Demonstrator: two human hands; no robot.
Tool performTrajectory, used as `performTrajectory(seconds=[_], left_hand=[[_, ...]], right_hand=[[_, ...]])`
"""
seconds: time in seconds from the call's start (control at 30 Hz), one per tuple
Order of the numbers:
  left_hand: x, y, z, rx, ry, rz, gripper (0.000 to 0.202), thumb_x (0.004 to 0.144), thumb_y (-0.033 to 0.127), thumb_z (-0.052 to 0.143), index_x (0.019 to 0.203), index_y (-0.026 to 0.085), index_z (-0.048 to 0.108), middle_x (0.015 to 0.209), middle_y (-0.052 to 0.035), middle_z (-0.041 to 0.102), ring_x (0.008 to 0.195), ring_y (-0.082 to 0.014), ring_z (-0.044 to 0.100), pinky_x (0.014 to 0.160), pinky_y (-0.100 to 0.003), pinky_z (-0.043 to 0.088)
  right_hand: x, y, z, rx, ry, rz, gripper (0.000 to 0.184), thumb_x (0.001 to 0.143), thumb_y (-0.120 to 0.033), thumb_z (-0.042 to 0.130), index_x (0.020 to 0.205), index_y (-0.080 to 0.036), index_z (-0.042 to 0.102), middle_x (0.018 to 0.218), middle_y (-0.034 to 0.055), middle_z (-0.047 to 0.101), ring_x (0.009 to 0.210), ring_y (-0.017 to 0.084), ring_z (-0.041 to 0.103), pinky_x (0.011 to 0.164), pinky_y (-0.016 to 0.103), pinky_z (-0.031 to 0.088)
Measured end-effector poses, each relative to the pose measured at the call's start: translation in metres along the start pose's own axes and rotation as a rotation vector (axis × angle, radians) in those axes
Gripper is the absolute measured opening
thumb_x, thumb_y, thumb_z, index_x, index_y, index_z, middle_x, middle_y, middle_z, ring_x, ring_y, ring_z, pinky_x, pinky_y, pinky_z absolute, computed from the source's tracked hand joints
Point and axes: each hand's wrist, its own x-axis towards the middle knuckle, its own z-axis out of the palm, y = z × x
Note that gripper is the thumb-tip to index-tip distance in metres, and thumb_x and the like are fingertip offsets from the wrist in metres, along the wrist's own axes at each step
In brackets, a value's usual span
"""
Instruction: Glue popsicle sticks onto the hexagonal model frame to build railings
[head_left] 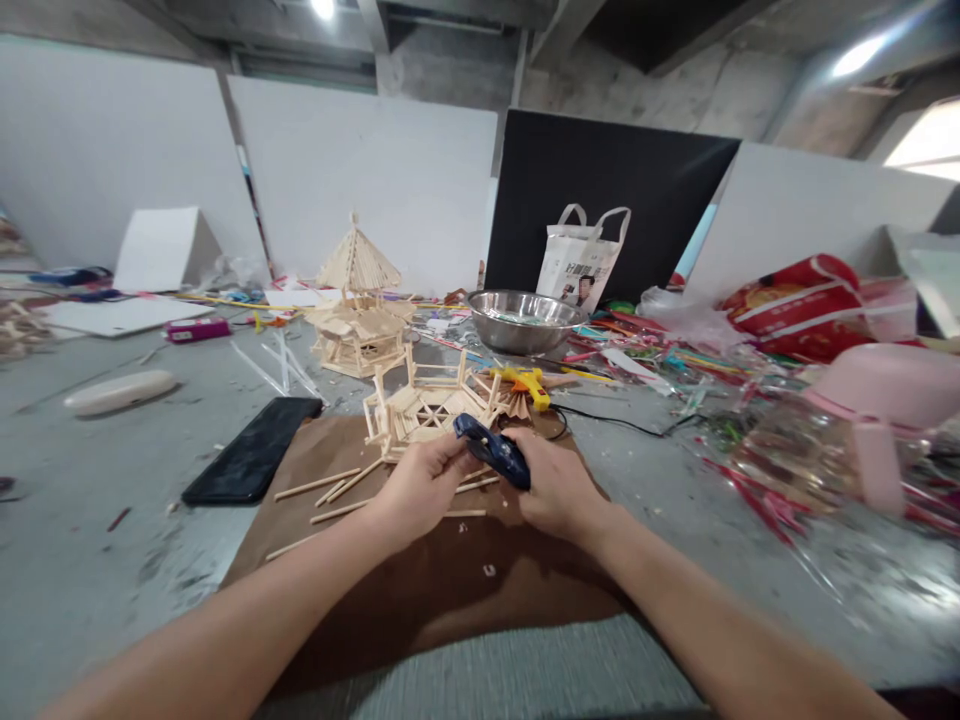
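My right hand [553, 485] is closed around a dark blue cutter-like tool [491, 449] above a brown mat [450, 570]. My left hand [417, 485] is closed beside the tool's tip, pinching something I cannot make out. Just beyond both hands stands a small structure of wooden sticks [424, 402]. Loose wooden sticks [319, 485] lie on the mat to the left. A yellow glue gun [529, 383] with a black cord lies behind the structure.
A finished stick pavilion [358, 305] stands further back, with a steel bowl [523, 320] and a white bag [581, 260] to its right. A black phone [253, 448] lies left of the mat. Coloured sticks, plastic bags and a pink lid [885, 385] crowd the right.
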Motion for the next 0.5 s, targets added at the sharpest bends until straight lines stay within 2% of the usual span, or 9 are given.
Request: performTrajectory(seconds=[0.07, 0.13, 0.2, 0.27, 0.37, 0.5], left_hand=[[0.0, 0.006, 0.0, -0.14, -0.042, -0.044, 0.026, 0.075, 0.035, 0.048, 0.078, 0.014, 0.062, 0.066, 0.0007, 0.057, 0.072, -0.0123, 0.051, 0.071, -0.022, 0.039], [0.0, 0.011, 0.0, -0.281, -0.091, -0.144, 0.028, 0.071, 0.04, 0.053, 0.069, 0.013, 0.06, 0.051, 0.0033, 0.049, 0.057, -0.0086, 0.047, 0.058, -0.019, 0.039], [-0.001, 0.012, -0.002, -0.42, -0.148, -0.291, 0.031, 0.067, 0.044, 0.056, 0.062, 0.014, 0.056, 0.039, 0.0072, 0.034, 0.039, -0.0041, 0.033, 0.04, -0.016, 0.03], [-0.003, 0.009, -0.004, -0.548, -0.226, -0.447, 0.032, 0.065, 0.045, 0.058, 0.059, 0.014, 0.051, 0.037, 0.0097, 0.024, 0.032, -0.0015, 0.018, 0.031, -0.014, 0.016], [-0.005, 0.003, -0.009, -0.705, -0.356, -0.587, 0.031, 0.067, 0.043, 0.058, 0.061, 0.014, 0.049, 0.039, 0.0102, 0.021, 0.03, -0.0006, 0.013, 0.029, -0.014, 0.011], [-0.005, -0.002, -0.013, -0.817, -0.465, -0.619, 0.026, 0.071, 0.039, 0.054, 0.065, 0.014, 0.051, 0.039, 0.0098, 0.022, 0.029, -0.0009, 0.013, 0.027, -0.013, 0.012]], right_hand=[[0.0, 0.001, -0.001, 0.013, -0.011, -0.021, 0.04, 0.066, -0.022, 0.048, 0.105, -0.017, 0.043, 0.098, 0.0079, 0.058, 0.085, 0.021, 0.054, 0.072, 0.031, 0.039], [0.0, 0.003, -0.002, 0.026, -0.017, -0.056, 0.04, 0.066, -0.022, 0.048, 0.105, -0.016, 0.043, 0.099, 0.0083, 0.057, 0.087, 0.021, 0.053, 0.074, 0.031, 0.039], [0.0, 0.004, -0.003, 0.038, -0.019, -0.096, 0.041, 0.065, -0.021, 0.049, 0.106, -0.016, 0.043, 0.099, 0.0089, 0.056, 0.087, 0.021, 0.052, 0.075, 0.031, 0.039], [0.0, 0.005, -0.005, 0.04, -0.021, -0.129, 0.042, 0.064, -0.02, 0.05, 0.105, -0.015, 0.042, 0.099, 0.0094, 0.055, 0.086, 0.02, 0.052, 0.074, 0.031, 0.039], [-0.001, 0.006, -0.006, 0.024, -0.031, -0.162, 0.041, 0.063, -0.02, 0.052, 0.104, -0.015, 0.044, 0.097, 0.0094, 0.056, 0.082, 0.019, 0.052, 0.072, 0.03, 0.039], [-0.003, 0.004, -0.007, 0.008, -0.042, -0.163, 0.039, 0.063, -0.024, 0.053, 0.101, -0.017, 0.046, 0.094, 0.0077, 0.057, 0.077, 0.018, 0.054, 0.067, 0.028, 0.039]])
